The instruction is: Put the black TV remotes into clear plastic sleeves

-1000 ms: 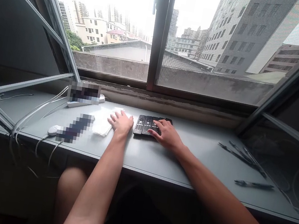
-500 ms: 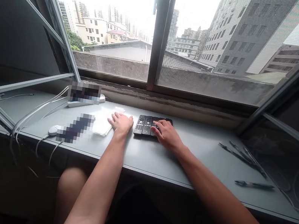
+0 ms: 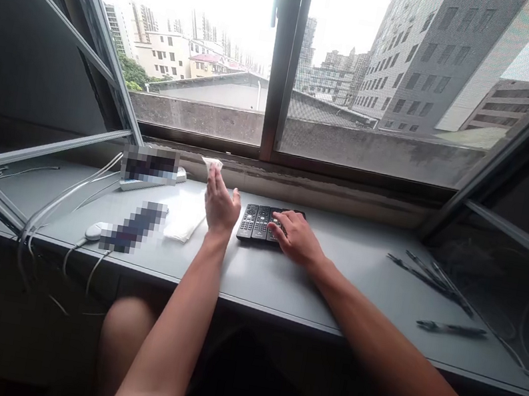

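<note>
Several black remote controls [image 3: 254, 222] lie side by side in a row on the desk. My right hand [image 3: 297, 236] rests over the right part of that row, its fingers spread on the buttons and hiding some remotes. Just left of the row, my left hand [image 3: 221, 206] is raised off the desk with its fingers together. A thin white sheet [image 3: 212, 163] sticks out past those fingertips, pinched there; whether it is paper or plastic I cannot tell. Beneath and left of this hand, more white sheets [image 3: 181, 230] lie flat on the desk.
A blurred-out dark object [image 3: 135, 227] and a round white charger [image 3: 95, 230] with cables lie at the left. Behind them is a white power strip [image 3: 181, 174]. Several pens [image 3: 434, 277] lie at the right of the desk [image 3: 357, 281]. Metal frames [image 3: 123, 103] slant up on both sides.
My left hand has lifted from the white sheets and tilted upward, bringing one thin sheet up at its fingertips. My right hand has stayed on the remote controls.
</note>
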Available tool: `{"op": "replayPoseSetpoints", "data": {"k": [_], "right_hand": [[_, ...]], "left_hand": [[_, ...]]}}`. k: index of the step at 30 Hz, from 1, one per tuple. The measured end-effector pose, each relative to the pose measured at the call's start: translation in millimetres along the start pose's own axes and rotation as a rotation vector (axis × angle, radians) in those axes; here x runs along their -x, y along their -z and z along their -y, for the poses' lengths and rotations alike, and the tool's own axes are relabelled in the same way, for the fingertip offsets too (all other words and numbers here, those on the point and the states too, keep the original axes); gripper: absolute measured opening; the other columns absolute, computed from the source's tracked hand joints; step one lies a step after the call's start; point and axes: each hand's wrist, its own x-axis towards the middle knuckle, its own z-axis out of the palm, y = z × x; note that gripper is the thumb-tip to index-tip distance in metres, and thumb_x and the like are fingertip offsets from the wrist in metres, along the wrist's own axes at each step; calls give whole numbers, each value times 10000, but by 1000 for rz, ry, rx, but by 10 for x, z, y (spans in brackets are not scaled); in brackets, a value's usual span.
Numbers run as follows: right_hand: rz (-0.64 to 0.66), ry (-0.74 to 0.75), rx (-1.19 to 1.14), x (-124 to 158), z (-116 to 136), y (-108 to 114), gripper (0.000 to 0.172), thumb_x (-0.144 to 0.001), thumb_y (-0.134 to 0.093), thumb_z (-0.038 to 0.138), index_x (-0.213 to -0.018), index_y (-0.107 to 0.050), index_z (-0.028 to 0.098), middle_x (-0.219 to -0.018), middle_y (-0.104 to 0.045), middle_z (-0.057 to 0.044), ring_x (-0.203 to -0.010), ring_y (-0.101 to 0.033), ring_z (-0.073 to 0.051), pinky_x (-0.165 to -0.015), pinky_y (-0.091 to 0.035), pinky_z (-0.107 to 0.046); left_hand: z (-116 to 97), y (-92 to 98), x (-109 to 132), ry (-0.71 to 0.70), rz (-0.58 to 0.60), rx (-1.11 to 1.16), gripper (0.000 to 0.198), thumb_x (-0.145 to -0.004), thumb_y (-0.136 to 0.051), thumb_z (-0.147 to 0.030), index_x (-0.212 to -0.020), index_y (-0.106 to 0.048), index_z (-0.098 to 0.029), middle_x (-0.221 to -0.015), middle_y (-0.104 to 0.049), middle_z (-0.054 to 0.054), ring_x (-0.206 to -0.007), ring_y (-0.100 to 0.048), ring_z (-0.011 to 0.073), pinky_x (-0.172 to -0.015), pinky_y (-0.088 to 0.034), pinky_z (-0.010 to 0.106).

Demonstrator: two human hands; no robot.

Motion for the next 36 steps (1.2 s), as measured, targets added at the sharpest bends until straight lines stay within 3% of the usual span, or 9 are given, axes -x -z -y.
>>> {"op": "replayPoseSetpoints", "data": {"k": [3, 7, 11, 16, 19, 24, 29, 33, 36], "right_hand": [[-41, 23, -2, -8, -6, -15, 611, -1117, -365, 621, -1432, -676, 200, -1302, -692, -165, -1202, -615, -357, -1085, -502, -526], [-106, 58, -12, -24, -20, -57, 506, -1082, -536, 562, -1373, -705, 184, -1268, -706, -170, -1233, -595, -371, -1107, -502, -548], [-162, 95, -88, -26, -16, -91, 357, -1020, -688, 487, -1230, -773, 210, -1340, -674, -171, -1349, -545, -378, -1157, -482, -579], [-181, 223, -172, -28, 37, -92, 160, -1008, -730, 374, -1089, -843, 294, -1674, -436, -71, -1593, -304, -384, -1254, -375, -627], [-164, 273, -209, -35, 79, -73, 235, -999, -745, 333, -1224, -810, 325, -1544, -598, -75, -1574, -343, -365, -1232, -411, -629], [-196, 293, -257, -45, 115, -36, 164, -990, -750, 280, -1144, -803, 300, -1104, -790, -75, -1292, -587, -337, -1100, -531, -563], [-306, 224, -318, -63, 101, -14, 146, -1026, -688, 244, -1101, -803, 292, -1042, -786, -68, -1077, -662, -288, -976, -590, -478], [-397, 135, -349, -63, 107, 9, 331, -1059, -623, 245, -1366, -724, 313, -1074, -791, -50, -1044, -687, -266, -992, -587, -466], [-469, 52, -374, -62, 127, 32, 612, -1045, -637, 262, -1631, -466, 301, -999, -779, -21, -1019, -713, -251, -1048, -571, -474]], "left_hand": [[-120, -14, 3, -36, -30, 368, 789, -1009, -600, -186, -1721, -271, -282, -1757, -325, 127, -1581, -395, 334, -1252, -422, 480], [-193, -147, 42, 156, 99, 815, 813, -983, -707, -221, -1693, -324, -325, -1440, -687, 122, -1257, -705, 276, -1049, -579, 422], [-215, -248, 58, 394, 260, 1168, 746, -846, -883, -257, -1519, -564, -241, -1199, -794, 95, -1176, -743, 251, -1064, -551, 400], [-225, -214, 73, 543, 542, 1441, 614, -760, -945, -218, -1320, -690, -217, -1159, -788, 67, -1133, -750, 222, -1069, -539, 359], [-221, -165, 84, 569, 642, 1482, 486, -799, -911, -216, -1244, -715, -213, -1095, -777, 49, -1058, -757, 202, -988, -566, 317], [-166, -117, 47, 632, 488, 1574, 263, -870, -807, -160, -1101, -715, -247, -1071, -765, 16, -1088, -737, 162, -978, -556, 288], [-81, -111, -27, 723, 246, 1638, 161, -894, -728, -122, -972, -691, -258, -1072, -770, 2, -1195, -699, 173, -1091, -505, 392], [-50, -120, -61, 837, 152, 1699, 130, -888, -686, -100, -917, -680, -227, -974, -767, 19, -1159, -710, 186, -1128, -475, 424], [-30, -122, -69, 895, 167, 1663, 118, -872, -650, -99, -891, -675, -212, -917, -753, 31, -1121, -719, 192, -1119, -483, 424]]}}
